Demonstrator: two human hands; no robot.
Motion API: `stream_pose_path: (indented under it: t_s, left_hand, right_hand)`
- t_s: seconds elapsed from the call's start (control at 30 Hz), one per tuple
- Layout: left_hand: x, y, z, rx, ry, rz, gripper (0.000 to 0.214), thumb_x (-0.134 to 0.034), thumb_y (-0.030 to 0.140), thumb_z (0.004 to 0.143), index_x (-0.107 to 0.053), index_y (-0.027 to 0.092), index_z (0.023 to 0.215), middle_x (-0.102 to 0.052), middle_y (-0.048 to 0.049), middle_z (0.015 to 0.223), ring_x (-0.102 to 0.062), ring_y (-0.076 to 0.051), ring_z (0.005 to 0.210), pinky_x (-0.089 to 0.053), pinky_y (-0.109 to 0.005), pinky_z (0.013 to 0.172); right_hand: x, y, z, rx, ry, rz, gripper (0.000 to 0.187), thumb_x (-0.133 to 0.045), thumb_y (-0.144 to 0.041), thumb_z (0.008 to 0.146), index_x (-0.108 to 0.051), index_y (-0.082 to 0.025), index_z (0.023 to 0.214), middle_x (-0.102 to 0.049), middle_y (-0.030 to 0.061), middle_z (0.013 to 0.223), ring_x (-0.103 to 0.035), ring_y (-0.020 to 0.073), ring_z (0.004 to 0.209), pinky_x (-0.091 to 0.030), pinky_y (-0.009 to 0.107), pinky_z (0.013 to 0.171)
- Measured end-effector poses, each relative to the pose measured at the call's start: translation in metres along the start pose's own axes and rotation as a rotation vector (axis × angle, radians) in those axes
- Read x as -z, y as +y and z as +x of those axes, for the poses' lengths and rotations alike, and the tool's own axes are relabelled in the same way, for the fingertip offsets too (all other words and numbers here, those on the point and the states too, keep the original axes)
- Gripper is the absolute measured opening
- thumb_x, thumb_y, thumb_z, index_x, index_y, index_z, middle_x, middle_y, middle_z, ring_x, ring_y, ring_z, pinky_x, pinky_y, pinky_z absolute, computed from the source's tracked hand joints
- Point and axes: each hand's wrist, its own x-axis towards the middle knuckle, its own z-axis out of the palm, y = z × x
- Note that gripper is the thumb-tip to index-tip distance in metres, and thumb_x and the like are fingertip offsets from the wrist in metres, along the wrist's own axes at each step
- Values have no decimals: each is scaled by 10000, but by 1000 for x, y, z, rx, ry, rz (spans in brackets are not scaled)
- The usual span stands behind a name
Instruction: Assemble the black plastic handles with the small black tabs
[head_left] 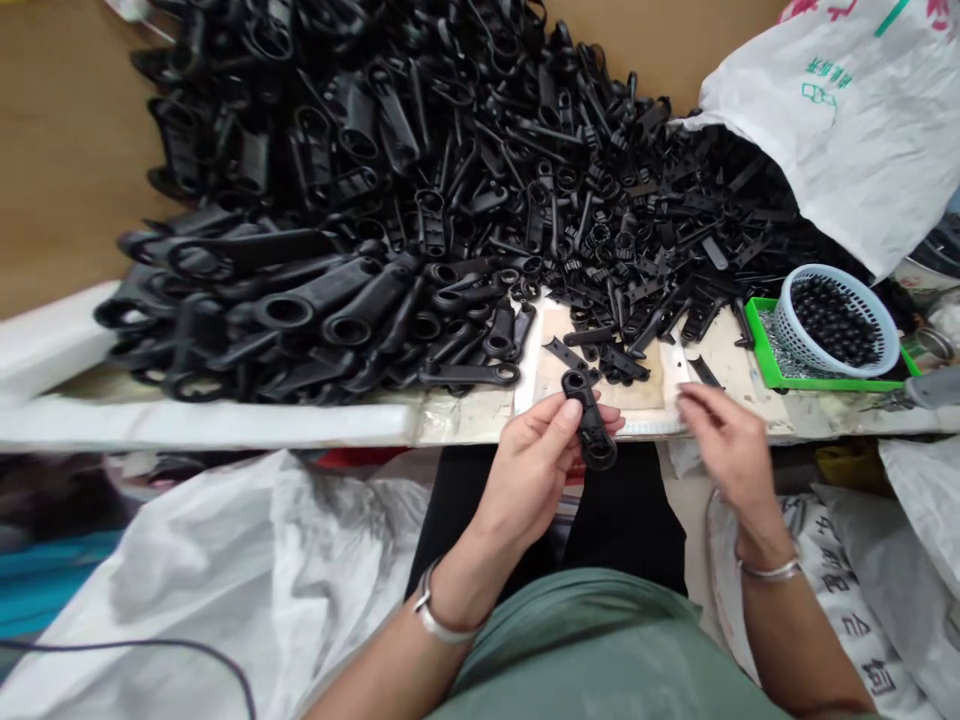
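The left hand [536, 455] pinches a black plastic arm [590, 420] between thumb and fingers, just in front of the table edge [300, 420] and above the person's lap. The right hand [724, 435] hovers nearby with loosely curled fingers, gripping nothing visible. Behind them a large heap of black parts [420, 200] covers the table, beside a basket of black beads [836, 320] in a green tray [761, 355]

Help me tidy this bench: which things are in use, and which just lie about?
In use: black part held by left hand; right hand beside it; black parts heap; bead basket.
Lying about: white sacks; green tray; cable.
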Motion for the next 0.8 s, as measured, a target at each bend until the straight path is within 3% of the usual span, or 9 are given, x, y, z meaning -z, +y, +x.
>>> stream_pose_path:
  t_s: [0.07,0.17,0.3,0.37,0.43,0.47,0.53,0.63,0.8]
  left_hand:
    - [2,0,0,30,17,-23,378,-864,430,706,-722,144,908,-773,-55,828,-733,-169,726,-588,-242,633]
    - [4,-4,2,55,6,-67,361,-831,436,745,-709,130,895,-769,-71,853,-735,-179,728,-585,-256,643]
    - [12,-6,4,108,-81,-117,313,-707,426,874,-702,118,928,-767,-113,930,-721,-176,732,-594,-322,717]
    - [17,-4,5,124,-104,-143,293,-663,405,913,-694,116,944,-764,-131,985,-719,-181,772,-589,-344,753]
    - [20,-2,5,135,-107,-170,274,-639,389,933,-687,120,953,-761,-139,1024,-722,-196,840,-579,-344,768]
    - [22,-2,5,143,-110,-179,267,-632,385,939,-685,124,958,-761,-138,1031,-723,-198,862,-571,-334,765]
    - [24,-2,5,151,-122,-186,265,-629,389,943,-686,130,961,-763,-130,1026,-719,-187,864,-552,-302,746]
    - [28,-3,6,139,-158,-172,302,-678,437,904,-691,138,943,-762,-121,1035,-710,-172,865,-528,-265,720]
    - [33,-4,2,114,-201,-105,413,-710,531,852,-708,134,961,-748,-124,1088,-704,-190,907,-523,-285,760]
  right_hand:
    - [21,25,11,99,115,-409,350,-549,-428,943,-746,-176,1085,-714,153,1097,-643,334,1047,-516,515,939]
    - [38,58,24,153,42,-604,361,-504,-405,954,-741,-158,1069,-708,163,1050,-638,332,995,-512,508,910]
    - [42,66,33,131,101,-427,249,-590,-404,913,-742,-208,887,-720,118,948,-662,304,905,-516,477,883]
    - [43,50,31,-8,190,-196,146,-684,-380,868,-738,-245,866,-722,103,923,-683,289,849,-537,454,846]
    - [42,25,27,-129,190,119,80,-757,-350,838,-736,-275,857,-723,84,918,-697,254,762,-576,401,742]
    - [40,12,25,-140,106,250,83,-772,-347,836,-735,-276,858,-728,72,918,-700,233,721,-587,373,689]
    - [33,-14,20,-129,-180,377,114,-787,-352,834,-737,-254,865,-735,47,817,-690,197,624,-585,318,591]
    - [19,-41,22,-129,-600,352,179,-752,-383,871,-723,-211,912,-704,21,633,-665,163,539,-560,253,536]
    - [2,-62,42,11,-830,201,256,-576,-428,983,-683,-197,1007,-632,-21,556,-612,125,492,-489,209,500]
